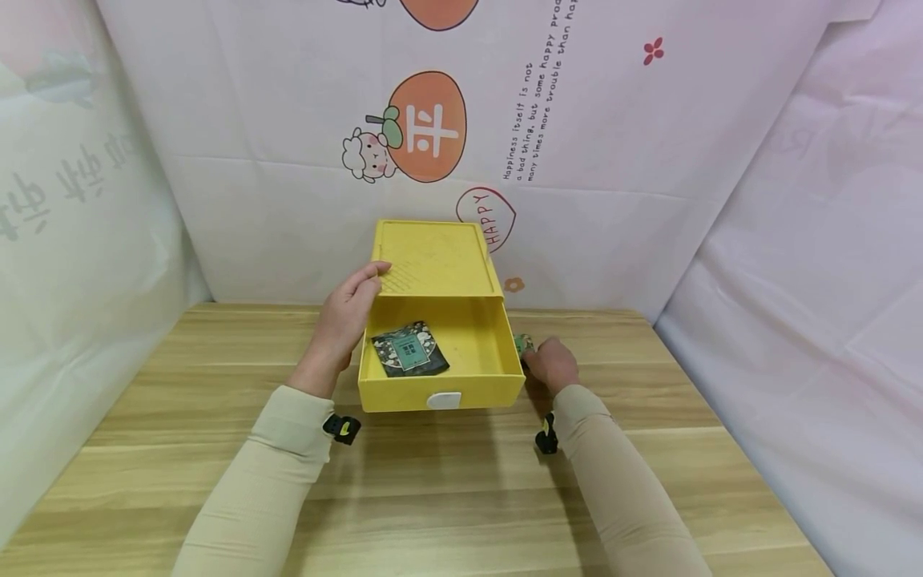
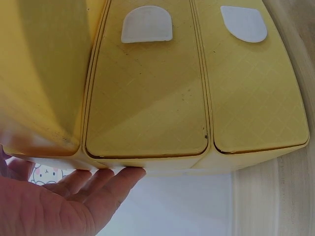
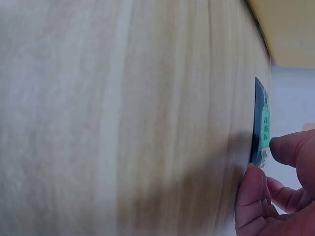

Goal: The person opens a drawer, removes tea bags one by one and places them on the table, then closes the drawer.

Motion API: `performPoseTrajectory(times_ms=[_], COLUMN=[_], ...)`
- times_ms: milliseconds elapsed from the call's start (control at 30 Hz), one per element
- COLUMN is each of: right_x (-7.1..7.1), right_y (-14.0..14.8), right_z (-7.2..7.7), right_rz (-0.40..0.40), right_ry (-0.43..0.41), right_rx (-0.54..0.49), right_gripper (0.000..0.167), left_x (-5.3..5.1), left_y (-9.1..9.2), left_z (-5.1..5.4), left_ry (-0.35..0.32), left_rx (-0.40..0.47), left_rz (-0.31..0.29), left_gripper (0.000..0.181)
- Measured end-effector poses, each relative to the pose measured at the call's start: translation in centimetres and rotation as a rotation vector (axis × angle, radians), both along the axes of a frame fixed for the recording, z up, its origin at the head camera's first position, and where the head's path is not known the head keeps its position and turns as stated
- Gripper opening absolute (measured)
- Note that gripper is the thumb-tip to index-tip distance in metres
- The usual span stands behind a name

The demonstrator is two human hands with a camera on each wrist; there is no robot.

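Observation:
A yellow drawer chest (image 1: 436, 256) stands at the back of the table with its top drawer (image 1: 414, 394) pulled out. A dark patterned packet (image 1: 413, 351) with a green label lies in that drawer, to the left. My left hand (image 1: 348, 319) rests against the chest's left side and upper edge; in the left wrist view its fingers (image 2: 115, 184) lie straight along the side wall. Right of the chest, my right hand (image 1: 554, 365) pinches the edge of a second packet (image 3: 264, 123) of the same kind, low at the tabletop. The open drawer hides part of that packet in the head view.
Two lower drawers, a middle drawer (image 2: 147, 93) and a bottom drawer (image 2: 258, 88), are closed and have white tabs. The wooden table (image 1: 425, 497) extends in front. A printed white sheet (image 1: 288, 216) hangs behind the chest, with more sheeting at both sides.

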State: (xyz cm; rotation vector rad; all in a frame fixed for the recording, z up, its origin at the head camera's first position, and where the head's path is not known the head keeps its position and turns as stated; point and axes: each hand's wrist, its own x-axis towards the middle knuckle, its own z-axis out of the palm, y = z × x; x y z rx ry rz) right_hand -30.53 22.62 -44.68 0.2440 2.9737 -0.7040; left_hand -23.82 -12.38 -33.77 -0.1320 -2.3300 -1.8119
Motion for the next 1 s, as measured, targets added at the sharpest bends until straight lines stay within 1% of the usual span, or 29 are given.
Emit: performPoseTrajectory(times_ms=[100,267,367,533,800,900,1000], right_x=[0.0,0.2,0.3,0.5,0.8,0.9,1.2], right_y=[0.1,0.2,0.1,0.0,-0.3,-0.4,-0.6], right_z=[0.1,0.6,1.1,2.3,3.8,4.6,5.5], right_rz=[-0.001,0.024,0.032,0.020,0.004,0.003,0.015], right_ry=[0.020,0.043,0.047,0.062,0.127,0.145,0.169], right_rx=[-0.009,-0.051,-0.089,-0.145,-0.193,-0.213,-0.260], right_gripper=[0.037,0.056,0.061,0.060,0.059,0.059,0.059], left_x=[0.0,0.1,0.2,0.2,0.0,0.1,0.1], left_y=[0.0,0.0,0.0,0.0,0.0,0.0,0.0], left_z=[0.0,0.2,0.2,0.2,0.0,0.1,0.0], left_ry=[0.001,0.000,0.001,0.002,0.004,0.002,0.001], left_rx=[0.002,0.002,0.003,-0.001,0.006,0.004,0.001], left_rz=[0.001,0.003,-0.001,-0.007,-0.004,-0.001,0.001], left_gripper=[0.046,0.046,0.046,0.046,0.046,0.046,0.046])
